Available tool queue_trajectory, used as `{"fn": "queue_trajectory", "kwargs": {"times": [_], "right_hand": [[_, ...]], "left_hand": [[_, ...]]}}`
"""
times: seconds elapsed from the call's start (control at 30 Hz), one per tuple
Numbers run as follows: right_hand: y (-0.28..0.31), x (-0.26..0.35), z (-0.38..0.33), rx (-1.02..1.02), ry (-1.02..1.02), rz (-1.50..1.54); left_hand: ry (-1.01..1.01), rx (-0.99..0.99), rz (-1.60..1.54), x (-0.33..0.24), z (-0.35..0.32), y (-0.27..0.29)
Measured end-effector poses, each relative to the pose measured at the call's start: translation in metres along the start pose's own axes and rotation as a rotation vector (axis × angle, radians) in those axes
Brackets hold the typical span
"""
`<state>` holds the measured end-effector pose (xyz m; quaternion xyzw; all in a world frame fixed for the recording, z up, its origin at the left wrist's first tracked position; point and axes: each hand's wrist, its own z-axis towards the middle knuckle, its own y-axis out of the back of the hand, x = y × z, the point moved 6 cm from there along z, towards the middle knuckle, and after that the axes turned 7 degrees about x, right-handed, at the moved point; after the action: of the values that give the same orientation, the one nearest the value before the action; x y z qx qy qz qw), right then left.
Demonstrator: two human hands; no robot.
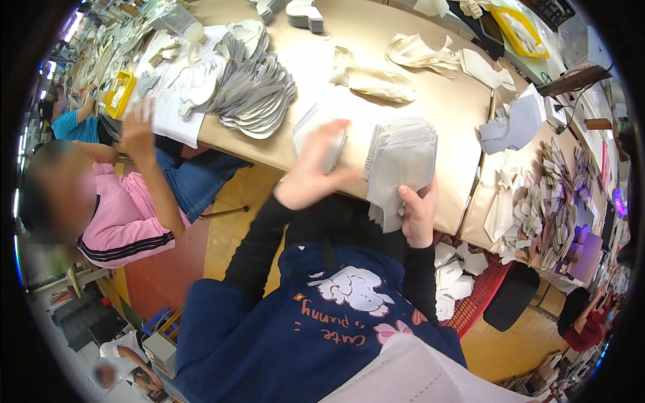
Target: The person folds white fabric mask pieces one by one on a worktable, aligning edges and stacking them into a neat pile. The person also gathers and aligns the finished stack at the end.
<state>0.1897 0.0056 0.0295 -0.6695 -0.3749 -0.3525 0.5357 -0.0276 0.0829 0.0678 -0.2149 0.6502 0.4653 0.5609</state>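
Note:
My right hand grips the lower right edge of a fanned stack of grey cut pieces, thumb on top. The stack lies at the near edge of the table, and its lower end reaches past that edge. To its left, my left hand is open with the fingers spread, slightly blurred. It hovers over or touches a smaller stack of pale grey pieces; which of the two I cannot tell. The hand partly hides that stack.
A large fanned pile of grey and white pieces lies at the left. Cream fabric pieces lie farther back. More cut pieces crowd the right. A person in pink sits at the left. A red basket stands below the table.

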Motion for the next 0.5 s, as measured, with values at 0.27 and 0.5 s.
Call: {"fn": "queue_trajectory", "kwargs": {"times": [0.27, 0.5], "right_hand": [[-0.039, -0.056, 0.006, -0.100, -0.297, 0.344], [-0.072, -0.063, 0.009, -0.069, -0.309, 0.326]], "left_hand": [[0.499, -0.236, -0.117, 0.107, -0.011, 0.045], [0.570, -0.009, -0.218, 0.118, 0.006, 0.039]]}}
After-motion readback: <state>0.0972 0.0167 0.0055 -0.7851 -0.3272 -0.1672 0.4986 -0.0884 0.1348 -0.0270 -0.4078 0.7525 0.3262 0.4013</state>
